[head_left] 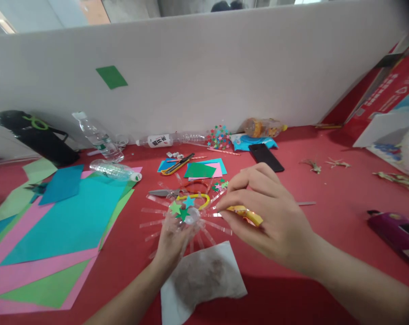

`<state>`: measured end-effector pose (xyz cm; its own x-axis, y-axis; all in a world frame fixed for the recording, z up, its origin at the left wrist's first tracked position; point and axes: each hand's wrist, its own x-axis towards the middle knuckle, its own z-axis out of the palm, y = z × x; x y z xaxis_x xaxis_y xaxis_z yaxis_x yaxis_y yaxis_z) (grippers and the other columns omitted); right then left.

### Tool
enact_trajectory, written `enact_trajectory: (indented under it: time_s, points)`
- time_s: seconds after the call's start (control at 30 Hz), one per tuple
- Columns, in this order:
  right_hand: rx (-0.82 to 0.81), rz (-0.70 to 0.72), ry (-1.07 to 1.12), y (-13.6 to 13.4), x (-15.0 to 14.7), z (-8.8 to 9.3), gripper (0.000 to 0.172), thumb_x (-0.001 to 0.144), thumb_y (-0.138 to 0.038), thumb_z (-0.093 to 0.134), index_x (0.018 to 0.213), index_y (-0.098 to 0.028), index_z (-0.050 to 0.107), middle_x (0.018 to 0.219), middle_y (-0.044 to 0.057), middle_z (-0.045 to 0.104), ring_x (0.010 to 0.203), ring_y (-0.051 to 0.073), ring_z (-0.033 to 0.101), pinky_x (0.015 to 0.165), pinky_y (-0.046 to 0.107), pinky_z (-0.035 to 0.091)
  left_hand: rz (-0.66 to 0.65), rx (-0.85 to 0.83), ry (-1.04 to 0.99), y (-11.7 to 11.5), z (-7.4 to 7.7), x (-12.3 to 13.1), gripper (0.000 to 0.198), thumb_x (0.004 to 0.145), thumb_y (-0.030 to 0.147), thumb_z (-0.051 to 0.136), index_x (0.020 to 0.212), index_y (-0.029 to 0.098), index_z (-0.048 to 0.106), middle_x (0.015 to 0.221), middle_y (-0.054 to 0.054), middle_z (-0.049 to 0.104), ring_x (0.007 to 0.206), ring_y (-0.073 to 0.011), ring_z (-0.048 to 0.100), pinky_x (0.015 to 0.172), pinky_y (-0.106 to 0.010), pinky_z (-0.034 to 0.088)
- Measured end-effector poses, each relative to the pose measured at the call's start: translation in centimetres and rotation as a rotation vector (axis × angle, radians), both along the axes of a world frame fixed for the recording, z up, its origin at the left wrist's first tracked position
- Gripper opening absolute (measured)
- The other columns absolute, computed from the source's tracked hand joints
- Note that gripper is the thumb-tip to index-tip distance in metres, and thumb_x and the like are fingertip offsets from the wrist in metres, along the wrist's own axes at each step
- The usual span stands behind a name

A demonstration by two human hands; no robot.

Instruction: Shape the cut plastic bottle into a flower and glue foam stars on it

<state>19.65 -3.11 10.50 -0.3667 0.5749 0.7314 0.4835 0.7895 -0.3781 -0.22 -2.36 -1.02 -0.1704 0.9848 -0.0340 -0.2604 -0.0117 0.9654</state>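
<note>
On the red table, close to the near edge, the left hand grips a cut clear plastic bottle top from below, its fingers closed around the neck. The bottle's wall is sliced into thin strips that splay outward like spokes. Three paper stars sit on it already: a light green star, a blue star and a dark green star. The right hand hovers just beside the strips and pinches a small yellow tool between thumb and fingers; what kind of tool it is I cannot tell.

Judging from this, the cutting and fanning look finished and the decorating is only begun, since most strips are bare. A few loose stars lie just behind the right hand, and a fuller pile of stars lies near the white partition.

Yellow-handled scissors lie just behind the bottle top, and a stained paper towel lies in front of it. Coloured paper sheets spread to the left, with whole plastic bottles beyond them. A black phone lies farther back.
</note>
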Motion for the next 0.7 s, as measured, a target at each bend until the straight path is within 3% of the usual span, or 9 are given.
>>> enact_trajectory:
  time_s: [0.2, 0.37, 0.7]
  points:
    - [-0.066, 0.01, -0.011, 0.3, 0.4, 0.2, 0.011, 0.088, -0.012, 0.06, 0.085, -0.02, 0.067, 0.085, 0.002, 0.061, 0.084, 0.015, 0.051, 0.077, 0.033, 0.042, -0.016, -0.061, -0.075, 0.2, 1.8, 0.3, 0.047, 0.039, 0.009, 0.088, 0.079, 0.018, 0.065, 0.072, 0.002, 0.069, 0.063, -0.013, 0.061, 0.058, -0.022, 0.053]
    - [-0.031, 0.002, -0.012, 0.1, 0.4, -0.1, 0.011, 0.088, -0.011, 0.059, 0.086, -0.019, 0.067, 0.086, 0.002, 0.06, 0.086, 0.015, 0.05, 0.078, 0.033, 0.042, -0.033, -0.05, -0.106, 0.3, 1.6, 0.4, 0.047, 0.04, 0.005, 0.087, 0.08, 0.018, 0.067, 0.074, 0.0, 0.071, 0.064, -0.0135, 0.063, 0.057, -0.021, 0.053]
    - [0.057, 0.023, -0.064, -0.2, 0.2, 0.2, 0.01, 0.088, -0.011, 0.059, 0.087, -0.019, 0.065, 0.085, 0.003, 0.06, 0.085, 0.016, 0.05, 0.078, 0.034, 0.043, -0.013, -0.026, -0.166, 0.3, 1.4, 0.7, 0.047, 0.04, 0.019, 0.09, 0.08, 0.019, 0.066, 0.078, -0.001, 0.072, 0.066, -0.0155, 0.067, 0.061, -0.025, 0.056]
